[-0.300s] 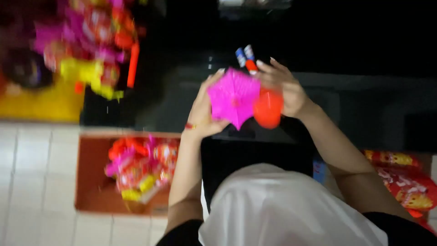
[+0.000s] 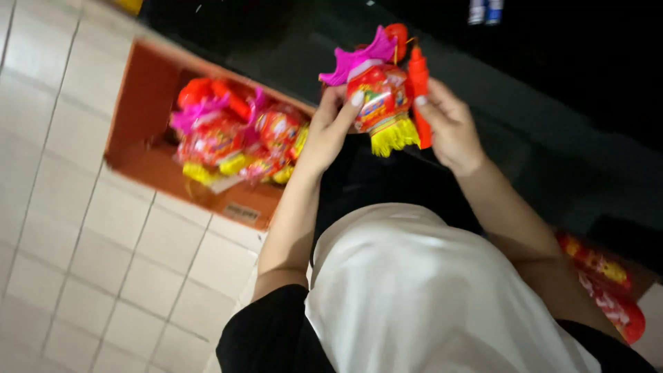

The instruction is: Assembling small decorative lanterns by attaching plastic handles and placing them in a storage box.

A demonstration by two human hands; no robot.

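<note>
I see both hands raised over the dark counter (image 2: 552, 103), gripping a toy lantern (image 2: 376, 97). A moment ago its pink top faced me; now it is turned sideways, yellow fringe hanging. My left hand (image 2: 330, 131) grasps the body, my right hand (image 2: 449, 124) clasps the red handle (image 2: 418, 83). More lanterns fill the orange box (image 2: 138, 110) on the tiled floor (image 2: 83, 262).

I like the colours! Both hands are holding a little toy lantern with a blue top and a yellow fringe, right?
Not quite. The head view shows the lantern's top is pink, not blue. The left hand and right hand do hold it, and its fringe is yellow.
</note>
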